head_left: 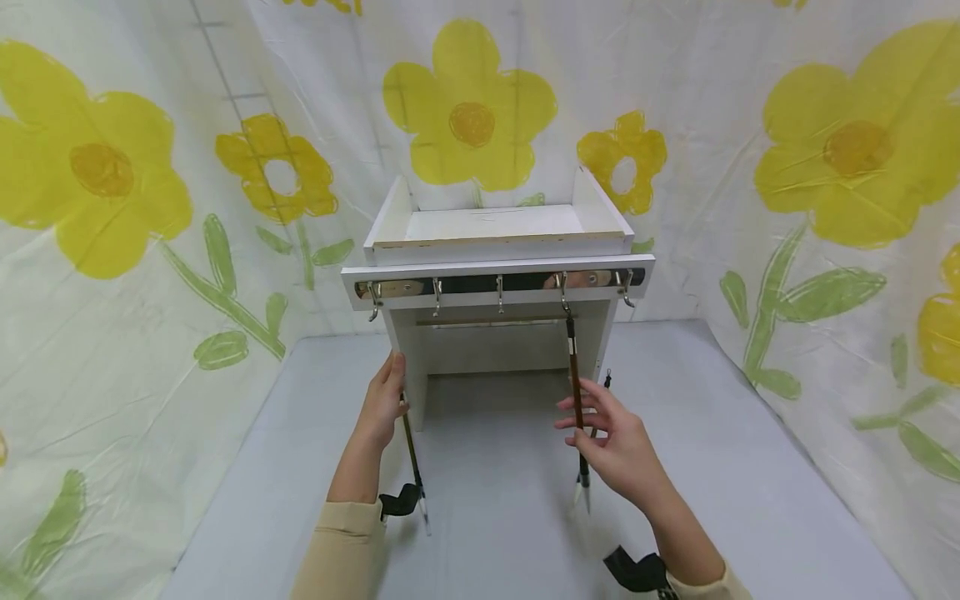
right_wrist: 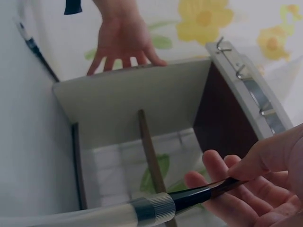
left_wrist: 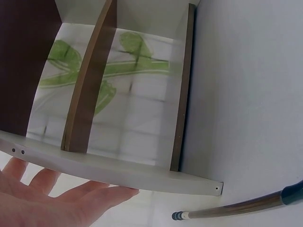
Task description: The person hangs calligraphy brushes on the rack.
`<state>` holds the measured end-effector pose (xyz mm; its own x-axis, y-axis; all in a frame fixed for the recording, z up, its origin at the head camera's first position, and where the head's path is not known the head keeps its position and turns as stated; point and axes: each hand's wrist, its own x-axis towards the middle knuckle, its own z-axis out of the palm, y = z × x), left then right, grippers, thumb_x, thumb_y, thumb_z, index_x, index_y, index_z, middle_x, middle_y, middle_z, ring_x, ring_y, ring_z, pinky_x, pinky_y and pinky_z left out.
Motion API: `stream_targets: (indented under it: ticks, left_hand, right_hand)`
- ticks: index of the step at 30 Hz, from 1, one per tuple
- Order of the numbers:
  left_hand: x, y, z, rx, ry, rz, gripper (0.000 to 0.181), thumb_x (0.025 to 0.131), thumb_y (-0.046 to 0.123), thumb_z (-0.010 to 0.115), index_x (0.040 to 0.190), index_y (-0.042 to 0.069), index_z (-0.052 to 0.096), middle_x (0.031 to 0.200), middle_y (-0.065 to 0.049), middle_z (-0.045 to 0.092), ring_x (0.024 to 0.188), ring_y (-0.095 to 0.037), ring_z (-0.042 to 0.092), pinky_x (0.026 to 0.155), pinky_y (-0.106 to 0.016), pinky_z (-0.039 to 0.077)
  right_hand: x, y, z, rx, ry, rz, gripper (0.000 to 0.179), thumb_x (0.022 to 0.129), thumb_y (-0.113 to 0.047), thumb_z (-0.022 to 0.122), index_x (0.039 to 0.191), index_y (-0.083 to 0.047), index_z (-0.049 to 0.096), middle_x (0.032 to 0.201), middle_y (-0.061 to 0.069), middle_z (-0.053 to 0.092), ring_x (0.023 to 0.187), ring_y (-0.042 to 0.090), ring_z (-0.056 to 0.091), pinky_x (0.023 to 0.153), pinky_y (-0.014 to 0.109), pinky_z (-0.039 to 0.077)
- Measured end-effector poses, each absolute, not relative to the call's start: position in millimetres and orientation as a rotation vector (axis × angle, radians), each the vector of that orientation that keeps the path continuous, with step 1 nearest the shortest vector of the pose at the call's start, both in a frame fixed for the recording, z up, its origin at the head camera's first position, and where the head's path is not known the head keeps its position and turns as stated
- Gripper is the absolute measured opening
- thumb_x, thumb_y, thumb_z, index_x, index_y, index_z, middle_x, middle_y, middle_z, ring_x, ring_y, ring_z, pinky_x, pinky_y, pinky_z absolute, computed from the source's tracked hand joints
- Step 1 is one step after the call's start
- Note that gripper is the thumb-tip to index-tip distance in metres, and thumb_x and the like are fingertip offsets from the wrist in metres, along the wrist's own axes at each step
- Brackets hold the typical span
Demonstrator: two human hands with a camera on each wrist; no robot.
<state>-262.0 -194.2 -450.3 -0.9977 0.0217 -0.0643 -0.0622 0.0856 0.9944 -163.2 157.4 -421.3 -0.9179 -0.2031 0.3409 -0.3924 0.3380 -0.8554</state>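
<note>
My right hand (head_left: 611, 442) pinches the brown handle of a calligraphy brush (head_left: 574, 367), thumb on one side and fingers on the other. The brush points its pale tip down, and its top end meets a hook (head_left: 564, 292) on the front rail of a white shelf unit (head_left: 495, 247). In the right wrist view its ferrule and bristles (right_wrist: 156, 208) loom large. My left hand (head_left: 381, 407) rests against the unit's left side panel with fingers extended, as the left wrist view also shows. A second brush (head_left: 412, 450) lies on the table beside that hand.
A third brush (head_left: 608, 379) lies to the right, partly hidden behind my right hand. Several metal hooks line the mirrored rail (head_left: 468, 284). The unit stands on a pale table (head_left: 495, 500), before a flower-printed curtain (head_left: 675, 50).
</note>
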Motion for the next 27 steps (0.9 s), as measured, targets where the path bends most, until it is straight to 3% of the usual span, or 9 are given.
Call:
stream_targets:
  ticks: [6, 27]
  left_hand:
    - [-266, -195, -458, -0.044, 2.307, 2.089, 0.084, 0.1, 0.069, 0.031, 0.164, 0.02, 0.009, 0.17, -0.01, 0.009, 0.152, -0.047, 0.018, 0.114, -0.068, 0.029]
    - [-264, -195, -458, -0.05, 2.321, 2.069, 0.089, 0.097, 0.074, 0.032, 0.164, 0.019, 0.01, 0.17, -0.011, 0.009, 0.152, -0.047, 0.017, 0.114, -0.066, 0.031]
  right_hand:
    - [-167, 155, -421, 0.511, -2.442, 1.62, 0.067, 0.091, 0.013, 0.062, 0.15, -0.013, 0.042, 0.124, 0.012, 0.067, 0.102, 0.023, 0.074, 0.076, 0.028, 0.062]
    - [-182, 147, -432, 0.522, -2.427, 1.679, 0.068, 0.089, 0.019, 0.058, 0.149, -0.009, 0.041, 0.123, 0.017, 0.066, 0.103, 0.028, 0.073, 0.077, 0.028, 0.062]
